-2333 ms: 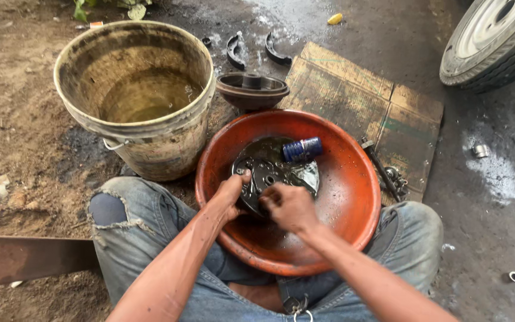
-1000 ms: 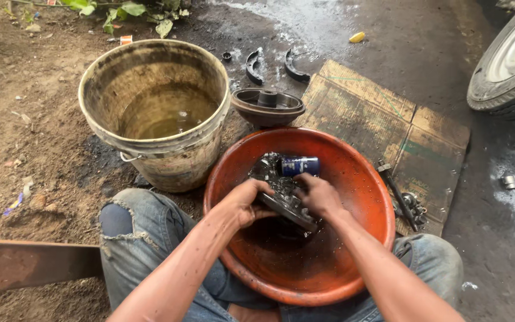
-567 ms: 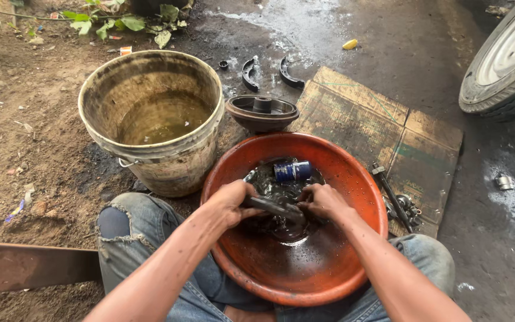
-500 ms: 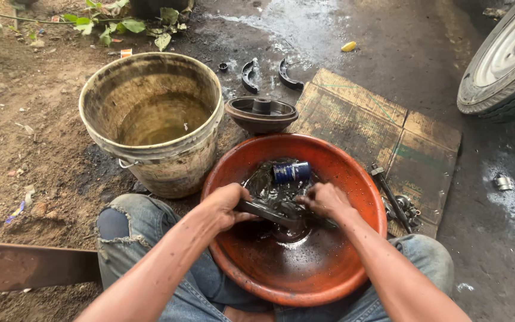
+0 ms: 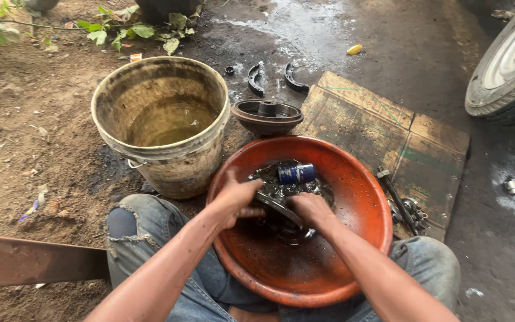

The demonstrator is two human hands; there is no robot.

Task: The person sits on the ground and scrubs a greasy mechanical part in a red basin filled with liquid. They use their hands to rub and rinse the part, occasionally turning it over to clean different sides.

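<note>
A wide orange-red basin [image 5: 353, 250] rests between my knees, with dark oily liquid at its bottom. In it lies a round, greasy metal machine part [image 5: 281, 197] with a small blue can [image 5: 297, 173] lying just beyond it. My left hand [image 5: 233, 200] grips the part's left edge. My right hand [image 5: 312, 209] holds its right side, fingers pressed onto the metal. Both hands are smeared with grease.
A dirty plastic bucket [image 5: 161, 128] with murky water stands left of the basin. A dark metal drum [image 5: 267, 116] sits behind it, two curved brake shoes [image 5: 272, 77] farther back. Worn boards [image 5: 382, 134], loose metal parts [image 5: 403, 206], a wheel [image 5: 508, 65] at right, a rusty beam [image 5: 25, 262] at left.
The metal part has been turned and tilted in the basin, and both hands have shifted around its edges. The camera view has drifted slightly down and right.
</note>
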